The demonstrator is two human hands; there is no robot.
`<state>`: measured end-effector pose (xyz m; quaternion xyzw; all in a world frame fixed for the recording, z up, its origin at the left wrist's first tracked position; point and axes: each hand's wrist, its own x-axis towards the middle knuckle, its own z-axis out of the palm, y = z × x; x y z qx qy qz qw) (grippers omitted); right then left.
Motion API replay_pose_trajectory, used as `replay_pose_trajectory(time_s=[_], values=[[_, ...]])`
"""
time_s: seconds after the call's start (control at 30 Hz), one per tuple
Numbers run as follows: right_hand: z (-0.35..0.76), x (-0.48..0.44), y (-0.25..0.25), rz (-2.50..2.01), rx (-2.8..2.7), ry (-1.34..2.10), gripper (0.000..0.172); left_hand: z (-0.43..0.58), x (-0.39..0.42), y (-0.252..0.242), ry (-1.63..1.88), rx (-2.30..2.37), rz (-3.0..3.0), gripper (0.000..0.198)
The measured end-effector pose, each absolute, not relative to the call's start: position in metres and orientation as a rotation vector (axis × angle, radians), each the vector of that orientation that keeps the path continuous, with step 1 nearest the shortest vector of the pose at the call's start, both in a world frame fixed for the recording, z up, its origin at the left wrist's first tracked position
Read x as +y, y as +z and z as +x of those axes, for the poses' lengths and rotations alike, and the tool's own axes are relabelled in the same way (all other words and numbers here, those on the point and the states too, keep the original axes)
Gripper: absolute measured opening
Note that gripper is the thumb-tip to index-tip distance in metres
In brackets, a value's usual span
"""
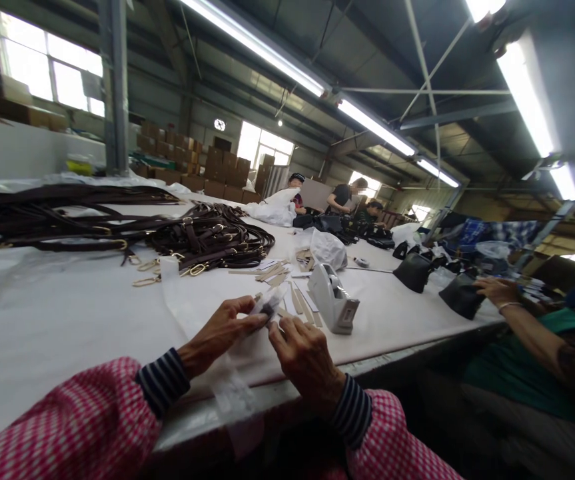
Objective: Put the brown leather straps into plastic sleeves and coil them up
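Between the thumb and fingers of my left hand (pixel 227 329) is a small dark piece wrapped in thin whitish film (pixel 268 304). My right hand (pixel 303 347) has its fingers curled and pinched at the lower right side of that same wrapped piece; what exactly lies under the fingertips is hidden. A grey tape dispenser (pixel 334 300) stands just beyond my right hand. Flat beige and white strips (pixel 302 303) are scattered behind my hands. Below my left wrist, a translucent plastic strip (pixel 234 393) hangs over the table edge.
Dark brown straps with gold clasps (pixel 212 237) are heaped at the left and centre of the white table (pixel 117 327). A crumpled clear bag (pixel 328 249) lies behind the dispenser. At right, a co-worker's hand (pixel 498 291) touches a black bag (pixel 462 295). Other people work at the far end.
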<state>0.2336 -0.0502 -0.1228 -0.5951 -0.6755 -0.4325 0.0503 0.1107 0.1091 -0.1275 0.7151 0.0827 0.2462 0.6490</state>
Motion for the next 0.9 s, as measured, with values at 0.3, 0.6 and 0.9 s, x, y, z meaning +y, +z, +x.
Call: replay_pose_trajectory(time_s=[0.3, 0.6, 0.9], values=[[0.233, -0.061, -0.148, -1.642, -2.094, -0.9, 0.021, 0.116, 0.096, -0.136, 0.645, 0.273, 2.567, 0.018], [0.245, -0.046, -0.139, -1.821, -1.789, -0.131, 0.013, 0.111, 0.098, -0.141, 0.569, 0.2, 2.515, 0.015], [0.269, -0.019, -0.111, -1.762, -1.533, 0.59, 0.01, 0.117, 0.103, -0.142, 0.662, 0.35, 2.285, 0.022]])
